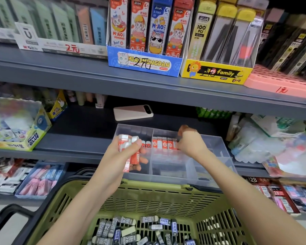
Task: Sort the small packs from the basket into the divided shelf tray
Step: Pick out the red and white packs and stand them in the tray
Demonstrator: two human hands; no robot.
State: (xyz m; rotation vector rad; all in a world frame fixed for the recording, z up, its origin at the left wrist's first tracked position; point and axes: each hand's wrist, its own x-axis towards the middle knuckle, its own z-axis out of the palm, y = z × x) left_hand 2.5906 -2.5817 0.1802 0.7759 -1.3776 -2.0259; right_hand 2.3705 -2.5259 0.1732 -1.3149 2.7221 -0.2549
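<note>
**Left:** The left hand [117,156] is held over the tray's near-left corner and grips a bundle of red-and-white packs [135,157], fingers curled round them. These are not yet placed.

**Centre:** The clear divided tray [217,139] sits on the middle shelf. Its far-left compartment holds two red packs [145,144]. The far-middle compartment holds a standing row of red packs [163,143].

**Right of centre:** The right hand [191,141] is at the right end of that row with fingers curled down. Whether it pinches a pack cannot be told. The compartments to the right and near show no packs that can be made out.

**Near:** The green basket [148,187] still holds many grey 2B packs [129,228].

**Judgement:** Early stage, with most of the sorting left to do.
</note>
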